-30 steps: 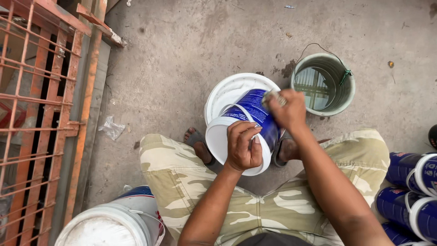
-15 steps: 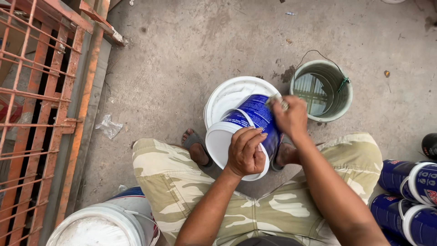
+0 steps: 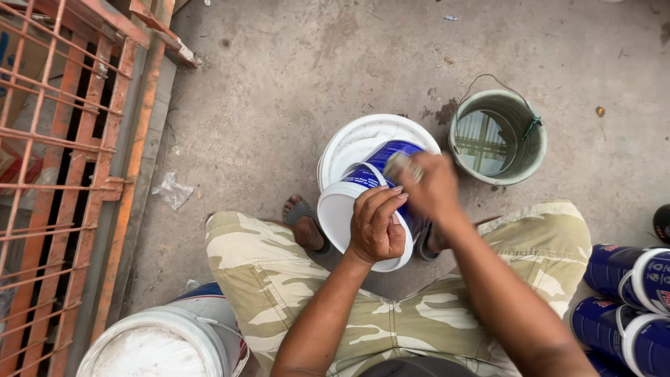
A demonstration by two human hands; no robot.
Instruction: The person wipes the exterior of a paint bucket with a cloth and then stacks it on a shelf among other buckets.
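Note:
I sit low in camouflage trousers with a blue paint bucket [image 3: 380,164] tilted between my knees, its white bottom [image 3: 335,216] facing me. My left hand [image 3: 377,225] grips the bucket's white rim and holds it steady. My right hand [image 3: 433,185] presses a small pale scrubbing pad [image 3: 399,165] against the bucket's blue side. The bucket rests over a round white lid or basin [image 3: 363,136] on the concrete floor.
A grey-green pail of water [image 3: 497,136] stands to the right. Several blue buckets with white rims [image 3: 631,290] lie at the far right. A white bucket [image 3: 164,338] sits at my lower left. An orange metal grille [image 3: 59,160] lines the left side.
My right hand has slid slightly down the bucket's blue side with the pad. The view has shifted a little; my left hand keeps its grip.

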